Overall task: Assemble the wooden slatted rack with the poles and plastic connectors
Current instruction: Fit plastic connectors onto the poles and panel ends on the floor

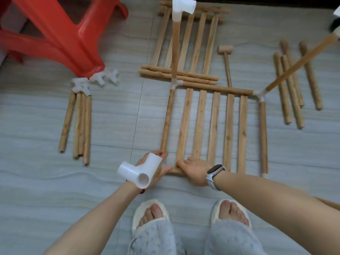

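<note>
Slatted rack (213,129): centre of the frame, flat on the floor; six flat slats run from a round far rail to the near edge by the person's feet.
Side poles: one pole (166,122) along the rack's left edge, another (263,137) along its right edge.
Corner connectors: a white plastic connector (176,84) at the far left corner, a second (260,94) at the far right corner; each also carries a pole rising toward the camera.
Top connector (181,8): white, on the upper end of the left rising pole, top centre of the frame.
Loose connector (138,172): white three-way piece at lower centre left, lying against the left hand.
Left hand (156,167): at the rack's near left corner, fingers curled about the loose connector, fingertips beside the left pole's end.
Right hand (193,168): palm down on the near rail, fingers fairly straight and pressing, gripping nothing; a watch on the wrist.
Second slatted panel (191,43): upper centre, flat on the floor beyond the rack.
Wooden mallet (226,57): just right of that panel.
Spare poles, left (79,126): a bundle at middle left.
Spare poles, right (294,85): a group at the right edge.
Spare connectors (95,80): white pile above the left bundle, by the stool.
Red stool (60,32): upper left.
Floor (55,190): grey tile.
</note>
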### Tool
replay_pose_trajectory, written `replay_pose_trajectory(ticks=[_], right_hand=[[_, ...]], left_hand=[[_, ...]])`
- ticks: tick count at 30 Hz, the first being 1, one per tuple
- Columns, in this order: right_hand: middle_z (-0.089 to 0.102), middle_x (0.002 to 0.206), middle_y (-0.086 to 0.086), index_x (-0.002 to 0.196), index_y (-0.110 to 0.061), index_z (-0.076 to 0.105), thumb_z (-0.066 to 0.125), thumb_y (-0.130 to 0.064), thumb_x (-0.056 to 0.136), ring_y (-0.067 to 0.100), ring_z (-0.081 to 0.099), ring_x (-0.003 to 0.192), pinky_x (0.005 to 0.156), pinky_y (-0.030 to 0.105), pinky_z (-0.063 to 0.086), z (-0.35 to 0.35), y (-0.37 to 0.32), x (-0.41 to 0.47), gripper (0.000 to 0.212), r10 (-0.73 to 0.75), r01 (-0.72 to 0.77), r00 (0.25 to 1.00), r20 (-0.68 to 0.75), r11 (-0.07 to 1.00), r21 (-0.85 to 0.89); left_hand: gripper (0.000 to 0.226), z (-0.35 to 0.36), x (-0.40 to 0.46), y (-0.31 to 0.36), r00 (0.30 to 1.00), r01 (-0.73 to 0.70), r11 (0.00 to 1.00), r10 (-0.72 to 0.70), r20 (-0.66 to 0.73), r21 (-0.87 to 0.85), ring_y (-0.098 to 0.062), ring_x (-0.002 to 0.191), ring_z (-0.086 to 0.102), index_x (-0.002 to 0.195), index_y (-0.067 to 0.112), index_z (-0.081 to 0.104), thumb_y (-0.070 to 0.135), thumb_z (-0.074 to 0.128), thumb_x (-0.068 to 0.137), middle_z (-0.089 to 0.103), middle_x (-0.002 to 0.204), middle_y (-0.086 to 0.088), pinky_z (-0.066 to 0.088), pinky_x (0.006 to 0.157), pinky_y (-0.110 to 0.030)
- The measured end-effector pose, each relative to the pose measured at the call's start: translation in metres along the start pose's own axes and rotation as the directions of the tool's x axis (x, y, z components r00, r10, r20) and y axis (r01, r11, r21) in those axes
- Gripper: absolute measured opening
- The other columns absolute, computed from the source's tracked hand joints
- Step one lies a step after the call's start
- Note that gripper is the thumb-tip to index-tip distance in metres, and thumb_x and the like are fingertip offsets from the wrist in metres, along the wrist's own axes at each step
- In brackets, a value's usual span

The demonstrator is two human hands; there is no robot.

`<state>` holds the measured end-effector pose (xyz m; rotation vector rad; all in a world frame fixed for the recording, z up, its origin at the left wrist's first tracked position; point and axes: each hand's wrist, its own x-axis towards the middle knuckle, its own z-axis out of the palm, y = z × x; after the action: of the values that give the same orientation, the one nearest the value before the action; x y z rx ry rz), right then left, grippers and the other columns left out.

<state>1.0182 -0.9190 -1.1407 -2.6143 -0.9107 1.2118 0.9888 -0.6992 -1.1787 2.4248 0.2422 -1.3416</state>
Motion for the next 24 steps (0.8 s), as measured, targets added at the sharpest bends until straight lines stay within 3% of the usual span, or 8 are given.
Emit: replay_pose_trajectory(ticks=[2,4,8,11,14,16,20,24], right_hand=[[0.05,0.118,0.014,0.122,-0.01,0.039,0.043,-0.008,0.09,0.031,0.047,0.106,0.077,0.04,0.042,-0.004,0.002,0.001,0.032,-0.009,0.009,1.0,0.028,0.999,0.031],[0.051,0.116,0.014,0.119,-0.009,0.044,0.042,-0.014,0.092,0.032,0.049,0.105,0.076,0.039,0.042,-0.014,0.007,0.002,0.027,-0.018,0.018,1.0,0.01,1.0,0.014],[0.052,0.122,0.011,0.125,-0.011,0.045,0.039,-0.016,0.095,0.03,0.05,0.108,0.079,0.037,0.045,-0.053,0.037,0.013,0.031,0.028,-0.029,0.998,-0.053,1.0,-0.001],[0.055,0.121,0.011,0.122,-0.011,0.049,0.032,-0.015,0.097,0.03,0.053,0.104,0.082,0.04,0.048,-0.094,0.073,0.027,0.03,0.151,-0.141,0.959,-0.241,0.988,0.059],[0.054,0.122,0.01,0.123,-0.012,0.05,0.036,-0.013,0.095,0.03,0.052,0.108,0.083,0.039,0.046,-0.131,0.111,0.044,0.031,0.334,-0.277,0.807,-0.487,0.943,0.186],[0.05,0.125,0.009,0.125,-0.011,0.047,0.039,-0.013,0.094,0.029,0.044,0.114,0.087,0.038,0.04,-0.149,0.135,0.058,0.032,0.393,-0.354,0.722,-0.57,0.917,0.183],[0.041,0.136,0.007,0.136,-0.015,0.034,0.037,-0.018,0.095,0.027,0.035,0.125,0.096,0.043,0.031,-0.168,0.17,0.086,0.041,0.521,-0.456,0.684,-0.51,0.852,0.258],[0.044,0.13,0.012,0.133,-0.014,0.034,0.034,-0.02,0.098,0.031,0.037,0.12,0.093,0.044,0.032,-0.168,0.185,0.107,0.035,0.545,-0.492,0.711,-0.445,0.837,0.238]], left_hand=[[0.073,-0.012,-0.002,0.006,0.966,-0.22,0.964,0.237,-0.107,0.147,-0.02,0.134,0.031,0.143,0.016,0.035,0.05,0.06,0.083,0.035,0.145,0.002,0.029,0.109,-0.038],[0.073,-0.034,-0.005,0.017,0.847,-0.426,0.795,0.518,-0.119,0.431,-0.016,0.14,0.016,0.146,0.028,0.023,0.054,0.054,0.085,0.024,0.15,0.005,0.021,0.111,-0.035],[0.071,-0.094,0.003,0.026,0.881,-0.312,0.682,0.468,-0.068,0.662,-0.014,0.142,0.01,0.148,0.03,0.008,0.032,0.05,0.091,0.013,0.154,0.003,0.021,0.109,-0.036],[0.063,-0.148,0.014,0.052,0.863,-0.243,0.671,0.479,-0.16,0.7,-0.016,0.141,0.014,0.148,0.027,0.012,0.03,0.045,0.094,0.013,0.154,0.0,0.026,0.107,-0.036],[0.056,-0.184,0.029,0.096,0.827,-0.243,0.674,0.519,-0.214,0.697,-0.02,0.14,0.017,0.148,0.023,0.016,0.031,0.039,0.097,0.016,0.154,-0.002,0.029,0.106,-0.037],[0.053,-0.19,0.045,0.124,0.793,-0.274,0.673,0.562,-0.234,0.687,-0.021,0.139,0.02,0.146,0.022,0.02,0.03,0.038,0.097,0.02,0.152,-0.004,0.032,0.104,-0.038],[0.051,-0.171,0.079,0.163,0.766,-0.356,0.632,0.619,-0.173,0.688,-0.02,0.141,0.012,0.145,0.022,0.022,0.031,0.036,0.097,0.017,0.153,-0.004,0.029,0.107,-0.04],[0.055,-0.155,0.108,0.16,0.827,-0.284,0.557,0.554,-0.095,0.78,-0.018,0.144,-0.009,0.148,0.021,0.009,0.036,0.028,0.099,0.0,0.157,-0.001,0.009,0.113,-0.048]])
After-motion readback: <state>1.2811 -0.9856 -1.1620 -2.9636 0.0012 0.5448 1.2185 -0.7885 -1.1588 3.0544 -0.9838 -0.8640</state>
